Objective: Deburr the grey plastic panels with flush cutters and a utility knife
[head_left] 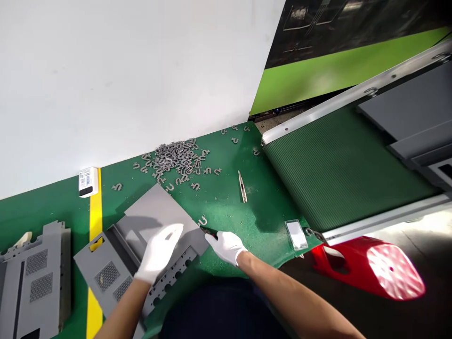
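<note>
A large grey plastic panel (165, 212) with vent grilles and a notched edge lies slantwise on the green table. Above its middle is my left hand (160, 249) in a white glove, thumb and fingertips curled together in a ring; whatever they hold, if anything, does not show. At the panel's right corner my right hand (226, 247), also gloved, closes around a small dark tool (209, 231) with a trace of red. Its kind is mostly hidden by the fingers. Just beyond the tool's tip sits a grey U-shaped plastic piece (202, 220).
Many grey U-shaped pieces lie in a heap (178, 160) by the white wall. A utility knife (242, 187) lies right of them. A second grey panel (38, 278) is at left. A conveyor belt (346, 165) carries grey parts; below it stands a red stool (374, 268).
</note>
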### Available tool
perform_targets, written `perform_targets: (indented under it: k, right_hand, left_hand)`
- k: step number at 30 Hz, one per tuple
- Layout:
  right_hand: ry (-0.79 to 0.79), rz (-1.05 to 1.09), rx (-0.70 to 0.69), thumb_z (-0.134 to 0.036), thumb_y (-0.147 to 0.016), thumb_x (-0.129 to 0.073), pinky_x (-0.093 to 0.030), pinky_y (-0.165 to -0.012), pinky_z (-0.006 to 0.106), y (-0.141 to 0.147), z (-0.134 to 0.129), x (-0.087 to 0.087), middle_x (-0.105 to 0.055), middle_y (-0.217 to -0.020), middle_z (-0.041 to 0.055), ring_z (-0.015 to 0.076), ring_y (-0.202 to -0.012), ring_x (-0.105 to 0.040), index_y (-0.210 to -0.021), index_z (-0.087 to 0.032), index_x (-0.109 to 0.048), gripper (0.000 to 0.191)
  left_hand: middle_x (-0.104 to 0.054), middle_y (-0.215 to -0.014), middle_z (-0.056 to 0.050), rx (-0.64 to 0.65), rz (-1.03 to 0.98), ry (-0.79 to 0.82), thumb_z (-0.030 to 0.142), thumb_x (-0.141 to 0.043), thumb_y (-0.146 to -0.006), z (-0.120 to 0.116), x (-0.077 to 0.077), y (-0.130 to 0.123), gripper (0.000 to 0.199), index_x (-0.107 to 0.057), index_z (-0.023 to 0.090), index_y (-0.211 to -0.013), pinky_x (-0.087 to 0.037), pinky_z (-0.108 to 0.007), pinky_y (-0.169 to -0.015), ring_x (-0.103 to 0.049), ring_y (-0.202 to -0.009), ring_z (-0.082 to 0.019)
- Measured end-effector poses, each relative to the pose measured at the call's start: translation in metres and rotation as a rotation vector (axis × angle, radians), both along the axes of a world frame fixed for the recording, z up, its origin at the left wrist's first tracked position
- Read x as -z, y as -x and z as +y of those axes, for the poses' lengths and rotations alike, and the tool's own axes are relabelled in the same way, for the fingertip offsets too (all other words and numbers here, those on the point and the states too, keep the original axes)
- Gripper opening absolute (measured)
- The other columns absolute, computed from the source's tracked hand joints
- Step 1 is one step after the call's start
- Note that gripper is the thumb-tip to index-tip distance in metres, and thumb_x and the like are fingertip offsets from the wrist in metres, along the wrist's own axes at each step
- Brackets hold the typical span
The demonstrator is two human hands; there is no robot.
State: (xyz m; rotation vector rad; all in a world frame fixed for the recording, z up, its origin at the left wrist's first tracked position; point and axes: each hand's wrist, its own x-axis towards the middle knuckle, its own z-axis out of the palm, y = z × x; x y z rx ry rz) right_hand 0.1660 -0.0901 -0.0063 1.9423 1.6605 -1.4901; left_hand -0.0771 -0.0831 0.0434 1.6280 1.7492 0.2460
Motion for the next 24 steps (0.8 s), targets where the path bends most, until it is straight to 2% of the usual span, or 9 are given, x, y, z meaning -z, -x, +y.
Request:
perform_targets:
  k: [2, 4, 6, 8, 12, 19, 24]
  right_hand:
    - [-0.003, -0.013, -0.013, -0.073, -0.101, -0.033, -0.054, -0.092, 0.044, 0.004, 0.003, -0.001, -0.079, -0.109, 0.0201, 0.0368, -0.110, -0.075, -0.110, -0.015, -0.078, 0.073]
    - [-0.012, -0.020, -0.023, -0.072, -0.101, -0.033, -0.055, -0.092, 0.044, 0.007, 0.005, -0.002, -0.080, -0.109, 0.0201, 0.0369, -0.110, -0.075, -0.111, -0.015, -0.078, 0.073]
    - [-0.021, -0.026, -0.027, -0.070, -0.102, -0.034, -0.055, -0.091, 0.044, 0.009, 0.007, -0.003, -0.080, -0.107, 0.0203, 0.0370, -0.108, -0.075, -0.110, -0.014, -0.078, 0.072]
    - [-0.027, -0.030, -0.025, -0.068, -0.102, -0.034, -0.055, -0.090, 0.044, 0.010, 0.008, -0.004, -0.080, -0.105, 0.0201, 0.0366, -0.106, -0.076, -0.109, -0.013, -0.078, 0.070]
    - [-0.025, -0.039, -0.017, -0.069, -0.101, -0.036, -0.055, -0.089, 0.042, 0.010, 0.009, -0.005, -0.080, -0.104, 0.0198, 0.0353, -0.105, -0.076, -0.107, -0.014, -0.078, 0.070]
    - [-0.019, -0.056, -0.011, -0.068, -0.103, -0.035, -0.054, -0.086, 0.040, 0.007, 0.011, -0.007, -0.080, -0.101, 0.0188, 0.0322, -0.100, -0.076, -0.105, -0.014, -0.078, 0.069]
    - [-0.029, -0.039, -0.025, -0.069, -0.102, -0.037, -0.054, -0.087, 0.039, 0.005, 0.011, -0.004, -0.080, -0.100, 0.0176, 0.0314, -0.100, -0.076, -0.104, -0.015, -0.079, 0.068]
  left_hand:
    - [-0.073, -0.137, -0.008, 0.149, 0.006, 0.026, 0.055, -0.035, -0.101, 0.052, 0.007, -0.022, 0.056, -0.076, 0.024, -0.124, -0.050, -0.043, -0.116, -0.067, -0.128, -0.028]
    - [-0.074, -0.137, -0.007, 0.416, 0.042, 0.156, 0.049, -0.035, -0.102, 0.090, 0.013, -0.044, 0.051, -0.077, 0.025, -0.118, -0.047, -0.044, -0.115, -0.066, -0.127, -0.029]
    - [-0.078, -0.126, -0.006, 0.627, 0.094, 0.340, 0.046, -0.036, -0.101, 0.112, 0.018, -0.060, 0.046, -0.077, 0.027, -0.106, -0.049, -0.044, -0.108, -0.070, -0.115, -0.029]
    - [-0.079, -0.112, -0.005, 0.743, 0.136, 0.466, 0.045, -0.037, -0.100, 0.121, 0.023, -0.067, 0.042, -0.075, 0.027, -0.096, -0.050, -0.044, -0.099, -0.070, -0.101, -0.027]
    - [-0.078, -0.108, -0.005, 0.798, 0.146, 0.479, 0.047, -0.037, -0.100, 0.123, 0.029, -0.067, 0.041, -0.071, 0.025, -0.092, -0.044, -0.046, -0.101, -0.066, -0.098, -0.027]
    - [-0.078, -0.102, -0.004, 0.732, 0.172, 0.532, 0.056, -0.038, -0.100, 0.127, 0.026, -0.067, 0.045, -0.074, 0.028, -0.094, -0.043, -0.048, -0.101, -0.062, -0.095, -0.029]
    - [-0.078, -0.109, -0.004, 0.706, 0.153, 0.554, 0.058, -0.038, -0.101, 0.130, 0.028, -0.062, 0.048, -0.077, 0.031, -0.101, -0.045, -0.044, -0.103, -0.064, -0.105, -0.028]
